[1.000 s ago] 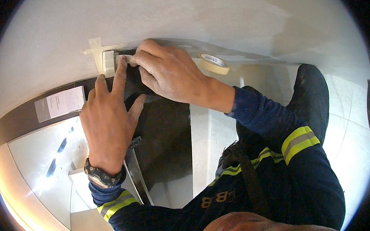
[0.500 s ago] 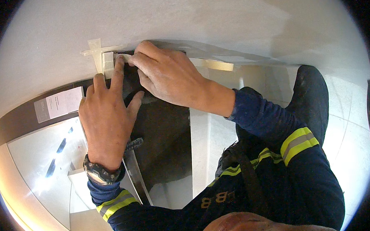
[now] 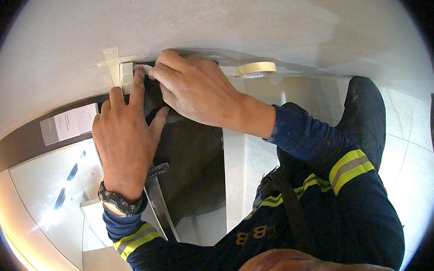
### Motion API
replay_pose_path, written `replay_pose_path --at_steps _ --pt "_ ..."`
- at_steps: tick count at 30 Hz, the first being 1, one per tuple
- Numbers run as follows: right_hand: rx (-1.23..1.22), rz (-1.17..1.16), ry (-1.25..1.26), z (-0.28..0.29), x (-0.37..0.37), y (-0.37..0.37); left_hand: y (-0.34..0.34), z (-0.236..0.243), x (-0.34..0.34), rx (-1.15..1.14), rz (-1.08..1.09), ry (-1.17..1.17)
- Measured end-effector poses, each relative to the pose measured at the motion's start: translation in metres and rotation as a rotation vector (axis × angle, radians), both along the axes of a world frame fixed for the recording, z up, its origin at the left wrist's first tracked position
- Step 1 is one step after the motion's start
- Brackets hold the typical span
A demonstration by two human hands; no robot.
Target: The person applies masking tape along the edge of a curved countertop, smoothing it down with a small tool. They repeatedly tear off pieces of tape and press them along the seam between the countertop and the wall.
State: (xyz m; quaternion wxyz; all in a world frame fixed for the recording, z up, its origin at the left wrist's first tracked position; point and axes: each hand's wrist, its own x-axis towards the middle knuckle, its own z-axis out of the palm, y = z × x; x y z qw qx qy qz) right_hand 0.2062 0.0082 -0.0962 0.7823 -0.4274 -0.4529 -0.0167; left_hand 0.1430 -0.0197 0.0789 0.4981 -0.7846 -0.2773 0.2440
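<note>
My left hand (image 3: 123, 133) lies with its fingers spread over the dark edge along the wall. Its index fingertip presses beside a small pale block (image 3: 127, 71), on the end of a whitish tape strip (image 3: 145, 68). My right hand (image 3: 200, 90) is closed in a pinch on that strip, close to the left index finger. Beyond the right wrist a roll of masking tape (image 3: 256, 69) hangs by the wall, with a length of its tape (image 3: 229, 70) running back behind the right hand. The tape's middle stretch is hidden by that hand.
Crossed tape strips (image 3: 111, 62) stick to the pale wall (image 3: 250, 21). Below the hands is a dark panel (image 3: 194, 161) with a black strap-like piece (image 3: 158, 169). Left are a white paper label (image 3: 71, 122) and a glossy white surface (image 3: 47, 178). A leg (image 3: 365, 105) rests on the right.
The tape roll has swung round, so that its printed side and round edge now show. Both hands have stayed nearly in place.
</note>
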Motion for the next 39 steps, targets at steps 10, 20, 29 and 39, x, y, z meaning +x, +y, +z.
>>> replay_pose_path --at_steps 10,20,29,39 --pt "-0.021 0.052 0.007 -0.001 0.003 -0.004 0.001 -0.005 0.004 0.042 -0.018 0.031" --pt "-0.165 0.014 -0.073 -0.058 0.002 -0.021 0.006 -0.011 -0.001 0.09 -0.085 0.034" --pt "-0.361 -0.081 -0.277 -0.134 0.01 -0.027 0.007 -0.014 -0.003 0.126 -0.048 0.016" --pt "-0.467 0.092 -0.22 -0.136 0.017 -0.027 0.011 -0.017 -0.009 0.125 -0.117 -0.033"
